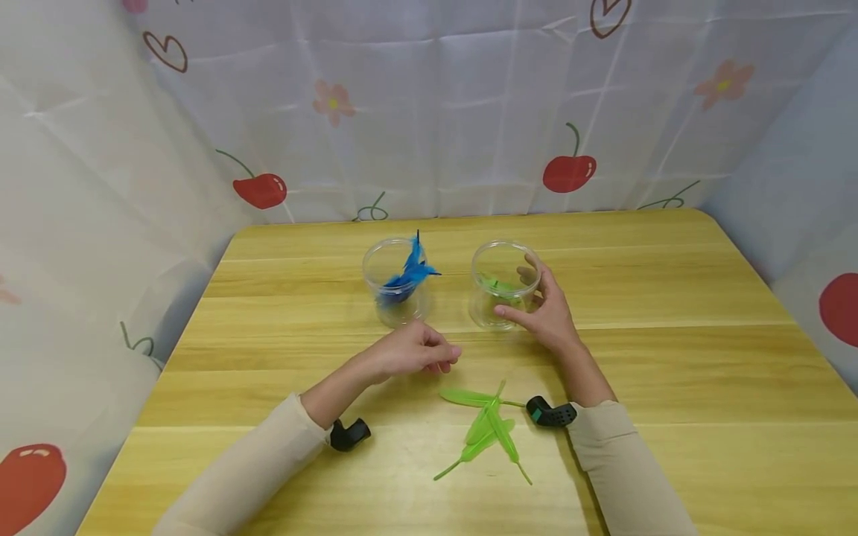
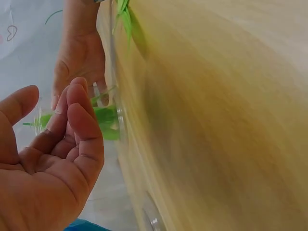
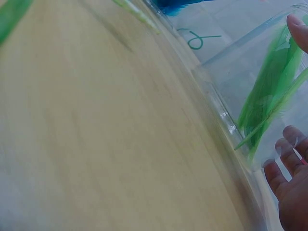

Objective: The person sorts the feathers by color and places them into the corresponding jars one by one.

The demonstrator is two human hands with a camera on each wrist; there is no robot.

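My right hand [image 1: 551, 309] holds the right-hand clear jar [image 1: 479, 299], thumb on the near side and fingers on the far side. Green feathers [image 3: 269, 86] lean inside it, seen through the wall in the right wrist view. My left hand [image 1: 415, 351] hovers between the jars and a loose pile of green feathers [image 1: 492, 417] on the table. Its fingers are loosely bent, with nothing between them in the left wrist view. A second clear jar [image 1: 370, 281], upright to the left, contains blue feathers [image 1: 406, 278], some poking above its rim.
Both jars stand on a wood-grain table [image 1: 670, 327], toward its back half. Behind it hangs a white curtain [image 1: 436, 134] printed with cherries and flowers. A black wrist device [image 1: 551, 412] on the right arm sits close beside the loose green feathers.
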